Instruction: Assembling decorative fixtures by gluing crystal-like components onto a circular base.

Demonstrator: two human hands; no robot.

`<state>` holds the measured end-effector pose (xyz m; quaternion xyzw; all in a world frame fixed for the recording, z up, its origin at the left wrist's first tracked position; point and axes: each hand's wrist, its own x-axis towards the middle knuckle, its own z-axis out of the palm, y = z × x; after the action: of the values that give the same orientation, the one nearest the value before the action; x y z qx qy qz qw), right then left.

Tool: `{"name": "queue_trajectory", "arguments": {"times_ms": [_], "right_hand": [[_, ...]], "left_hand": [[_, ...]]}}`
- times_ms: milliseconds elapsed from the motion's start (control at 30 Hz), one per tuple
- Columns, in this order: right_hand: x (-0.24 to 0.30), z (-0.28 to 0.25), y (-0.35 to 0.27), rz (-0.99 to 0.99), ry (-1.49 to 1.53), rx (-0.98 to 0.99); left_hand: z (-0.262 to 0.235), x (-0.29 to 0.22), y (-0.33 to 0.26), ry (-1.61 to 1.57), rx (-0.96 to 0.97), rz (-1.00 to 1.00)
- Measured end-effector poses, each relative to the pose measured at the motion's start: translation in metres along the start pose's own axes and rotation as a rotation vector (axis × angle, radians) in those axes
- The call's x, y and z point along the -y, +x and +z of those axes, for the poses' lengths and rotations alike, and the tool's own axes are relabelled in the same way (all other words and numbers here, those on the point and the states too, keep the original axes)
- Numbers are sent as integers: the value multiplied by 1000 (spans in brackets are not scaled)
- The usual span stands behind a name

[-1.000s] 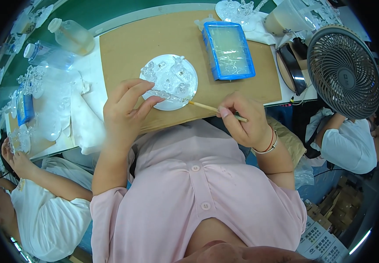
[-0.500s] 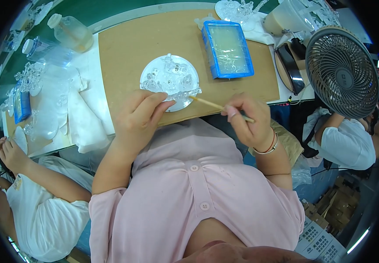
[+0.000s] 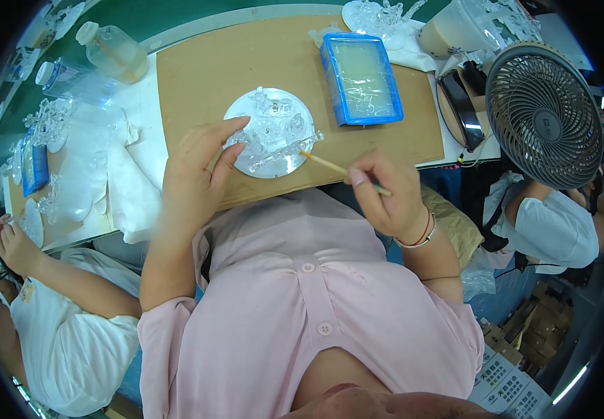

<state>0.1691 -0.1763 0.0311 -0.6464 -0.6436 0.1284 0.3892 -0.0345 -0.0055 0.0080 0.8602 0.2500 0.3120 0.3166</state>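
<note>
My left hand (image 3: 197, 164) is at the left rim of a round white disc (image 3: 267, 170), its thumb and forefinger spread apart. Several small clear plastic pieces (image 3: 291, 128) lie on the disc. One long clear strip (image 3: 281, 153) lies slantwise across its near part, and its right end reaches past the rim. My right hand (image 3: 389, 192) pinches a thin wooden stick (image 3: 326, 164) with a yellowish tip. That tip is at the strip's right end; whether it touches cannot be told.
A blue-rimmed box (image 3: 363, 80) stands on the brown board (image 3: 211, 63), right of the disc. Farther right are a dark fan (image 3: 546, 122) and a translucent tub (image 3: 452, 31). Bottles (image 3: 113, 52) and a white cloth (image 3: 131, 188) are at left. A co-worker's hand (image 3: 16, 244) is far left.
My left hand has let go of the clear strip and drawn back to the left, its fingers opening. My right hand and the stick have shifted slightly left.
</note>
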Motion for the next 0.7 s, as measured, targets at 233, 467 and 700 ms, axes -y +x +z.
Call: {"name": "queue_trajectory", "arguments": {"times_ms": [233, 467, 700], "right_hand": [[6, -31, -13, 172, 235, -160], [-22, -58, -6, 362, 186, -418], [-21, -54, -6, 322, 162, -393]], "left_hand": [[-1, -3, -5, -151, 43, -191], [19, -13, -6, -174, -32, -178], [23, -15, -3, -232, -39, -229]]}}
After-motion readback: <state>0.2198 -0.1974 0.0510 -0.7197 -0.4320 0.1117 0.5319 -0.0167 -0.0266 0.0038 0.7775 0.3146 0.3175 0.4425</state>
